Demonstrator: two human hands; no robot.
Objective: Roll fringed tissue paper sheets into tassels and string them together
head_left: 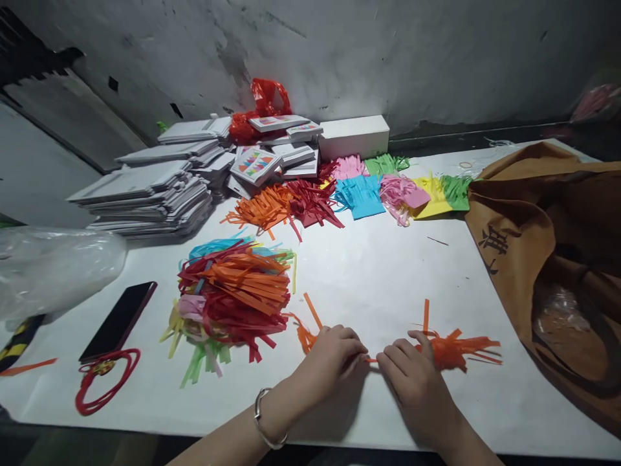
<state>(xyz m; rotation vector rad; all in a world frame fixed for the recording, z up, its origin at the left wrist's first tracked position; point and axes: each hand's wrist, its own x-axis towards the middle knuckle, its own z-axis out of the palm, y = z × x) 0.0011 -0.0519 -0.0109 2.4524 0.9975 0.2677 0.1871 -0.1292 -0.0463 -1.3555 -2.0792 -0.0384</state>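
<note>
"How far along, on my remote feed?"

"One white table (pixel 402 272): one heap of tassels (pixel 242 285), apparently finished, too tangled for me to count; at least eight fringed bundles (pixel 359 196) seemingly remain. One orange tassel (pixel 449 353), half-made I'd judge, lies near the front edge."

"Fingers?"

"Left hand (pixel 334 353), right hand (pixel 410 372): both nearly closed, gripping its narrow middle."

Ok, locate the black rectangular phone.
In the head view, the black rectangular phone lies at left on the white table, between the clear plastic bag and the multicoloured pile of paper strips.
</note>
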